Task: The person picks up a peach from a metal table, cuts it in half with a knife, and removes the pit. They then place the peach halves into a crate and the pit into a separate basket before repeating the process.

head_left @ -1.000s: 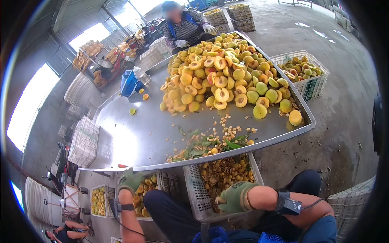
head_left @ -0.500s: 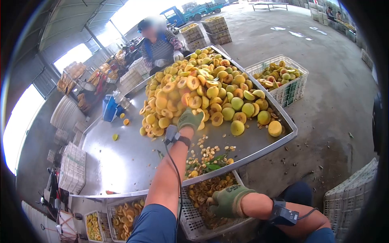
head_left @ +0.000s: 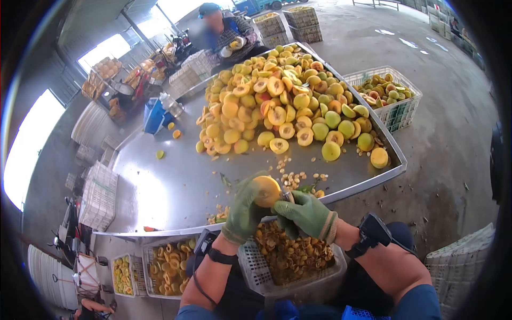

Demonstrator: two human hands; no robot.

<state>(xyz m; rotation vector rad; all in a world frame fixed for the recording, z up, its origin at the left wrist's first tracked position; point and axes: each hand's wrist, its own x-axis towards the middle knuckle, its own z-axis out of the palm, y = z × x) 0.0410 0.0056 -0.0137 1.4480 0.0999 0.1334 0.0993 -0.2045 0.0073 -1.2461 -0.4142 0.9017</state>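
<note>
My left hand (head_left: 242, 210), in a green work glove, is closed around a yellow peach half (head_left: 266, 191) above the table's near edge. Close beside it, my gloved right hand (head_left: 308, 213) grips a small metal tool (head_left: 288, 197), its tip near the fruit; the exact kind of tool is hard to make out. Below both hands stands a white crate (head_left: 253, 272) of brown pits and scraps (head_left: 293, 253). Beyond them, a large heap of whole and halved peaches (head_left: 277, 101) covers the far part of the metal table (head_left: 186, 186).
Loose pits (head_left: 293, 178) lie on the table before the heap. A blue container (head_left: 153, 114) stands at its left side. Crates of fruit stand at the right (head_left: 400, 109) and lower left (head_left: 170, 264). Across the table a co-worker (head_left: 232, 40) handles fruit.
My left hand has come back from the heap with a peach half. My right hand has risen from over the crate to meet it, and the tool now shows.
</note>
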